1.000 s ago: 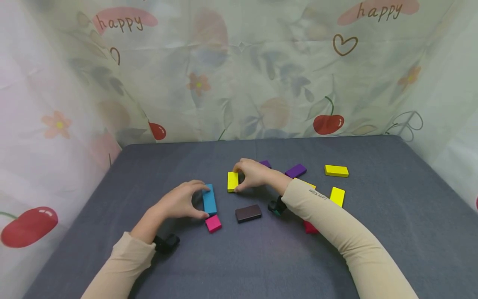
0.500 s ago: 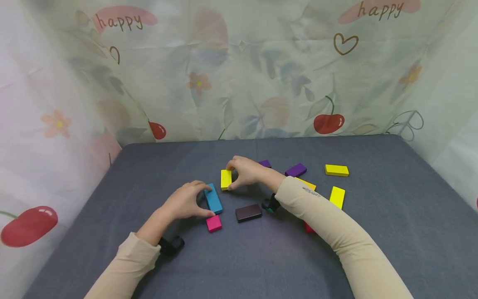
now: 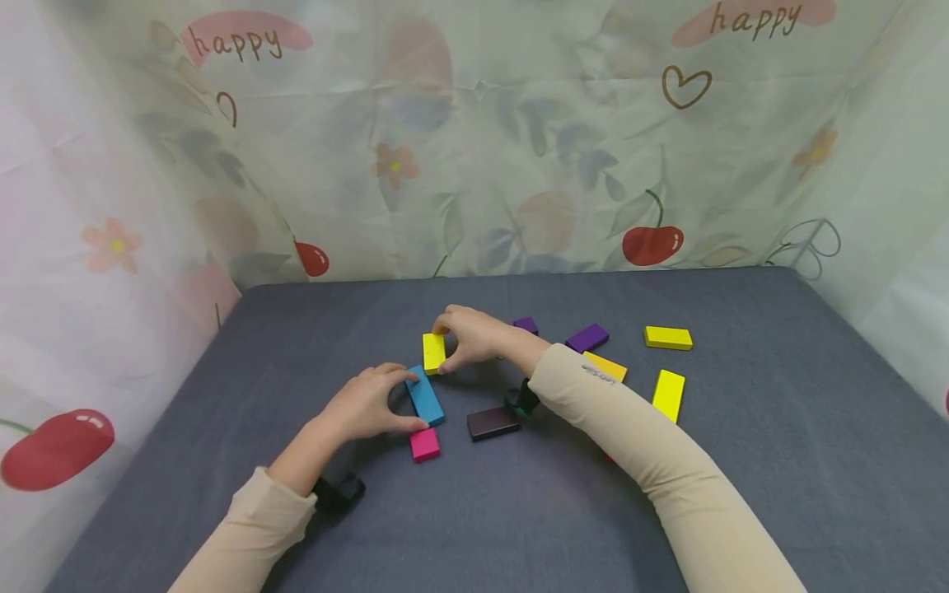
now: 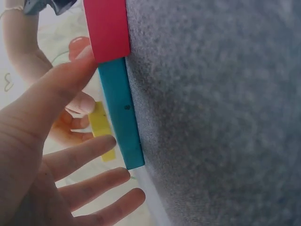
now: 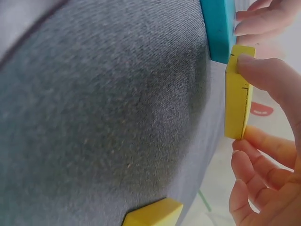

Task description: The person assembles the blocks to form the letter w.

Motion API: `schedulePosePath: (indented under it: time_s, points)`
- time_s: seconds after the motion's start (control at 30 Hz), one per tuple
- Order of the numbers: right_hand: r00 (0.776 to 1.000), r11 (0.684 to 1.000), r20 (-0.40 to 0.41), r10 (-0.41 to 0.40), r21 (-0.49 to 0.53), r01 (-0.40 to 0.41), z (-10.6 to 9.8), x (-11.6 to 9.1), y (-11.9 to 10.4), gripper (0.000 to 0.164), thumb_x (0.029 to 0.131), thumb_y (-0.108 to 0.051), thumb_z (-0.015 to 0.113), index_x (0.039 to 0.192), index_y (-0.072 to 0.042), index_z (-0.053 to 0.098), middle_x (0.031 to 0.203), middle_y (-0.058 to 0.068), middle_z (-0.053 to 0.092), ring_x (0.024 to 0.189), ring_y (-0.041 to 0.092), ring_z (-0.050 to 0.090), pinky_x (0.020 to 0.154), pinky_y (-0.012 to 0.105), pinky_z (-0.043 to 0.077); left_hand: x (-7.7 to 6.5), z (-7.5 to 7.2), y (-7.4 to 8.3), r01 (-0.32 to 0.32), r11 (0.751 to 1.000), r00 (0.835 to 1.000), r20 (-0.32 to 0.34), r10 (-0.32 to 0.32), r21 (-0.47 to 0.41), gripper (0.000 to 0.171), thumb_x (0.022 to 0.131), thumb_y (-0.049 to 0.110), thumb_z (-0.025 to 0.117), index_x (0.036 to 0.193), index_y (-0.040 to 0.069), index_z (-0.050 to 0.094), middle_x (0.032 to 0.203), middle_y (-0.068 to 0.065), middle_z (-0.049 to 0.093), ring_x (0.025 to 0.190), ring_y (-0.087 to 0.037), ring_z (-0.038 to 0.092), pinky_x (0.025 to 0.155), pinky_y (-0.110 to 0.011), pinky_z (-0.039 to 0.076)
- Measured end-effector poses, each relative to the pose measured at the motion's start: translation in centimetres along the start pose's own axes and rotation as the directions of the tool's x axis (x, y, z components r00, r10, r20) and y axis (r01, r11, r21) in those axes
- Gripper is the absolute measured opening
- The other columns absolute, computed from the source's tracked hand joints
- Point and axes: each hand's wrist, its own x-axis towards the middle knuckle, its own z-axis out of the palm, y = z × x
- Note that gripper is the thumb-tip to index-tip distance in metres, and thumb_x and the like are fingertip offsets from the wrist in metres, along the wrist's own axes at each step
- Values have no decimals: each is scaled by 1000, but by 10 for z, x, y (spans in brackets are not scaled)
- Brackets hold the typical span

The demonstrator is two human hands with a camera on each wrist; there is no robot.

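Note:
In the head view a blue block (image 3: 425, 397) lies on the dark cloth, its near end against a pink block (image 3: 425, 445). My left hand (image 3: 366, 402) is at the blue block's left side, thumb by the joint and fingertips near the far end. In the left wrist view these fingers are spread and fairly straight. My right hand (image 3: 474, 338) pinches a yellow block (image 3: 433, 353) between thumb and finger. That block stands just beyond the blue block's far end; whether the two touch I cannot tell.
A dark brown block (image 3: 489, 424) lies in front of my right wrist. Right of it are purple blocks (image 3: 588, 337) and yellow blocks (image 3: 669, 338). My right forearm partly covers a yellow-orange block (image 3: 606, 365) and a red one. A printed curtain (image 3: 474, 165) hangs behind the table.
My right hand has carried the yellow block leftward, close to the blue block's far end. The blue block has turned and shifted slightly right, with my left hand beside it.

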Motion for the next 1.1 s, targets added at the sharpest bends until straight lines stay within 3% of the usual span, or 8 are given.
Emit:
schedulePosePath:
  time_s: [0.43,0.77,1.1]
  points:
    - [1000,1000,-27,-6,22,7,-2,13,-5,63,78,-32,75,130,-5,52,124,11,53,115,23,52,102,33,44,-6,1,6,-11,996,999,-45,15,92,63,76,48,72,123,8,61,131,-14,56,113,-33,54,95,-52,46]
    - [999,1000,-45,10,18,-9,0,28,-18,61,79,-31,74,131,-9,52,128,8,49,110,20,52,97,32,46,-6,0,9,15,996,1000,-17,-14,87,62,77,47,71,124,8,61,132,-14,55,117,-34,54,96,-54,45]
    - [999,1000,-54,-8,-8,7,2,39,-22,62,79,-29,74,133,-10,50,130,8,48,111,20,51,98,32,45,-6,0,8,6,996,1000,-19,-4,89,62,77,47,71,124,7,61,133,-14,55,117,-35,54,96,-54,45]
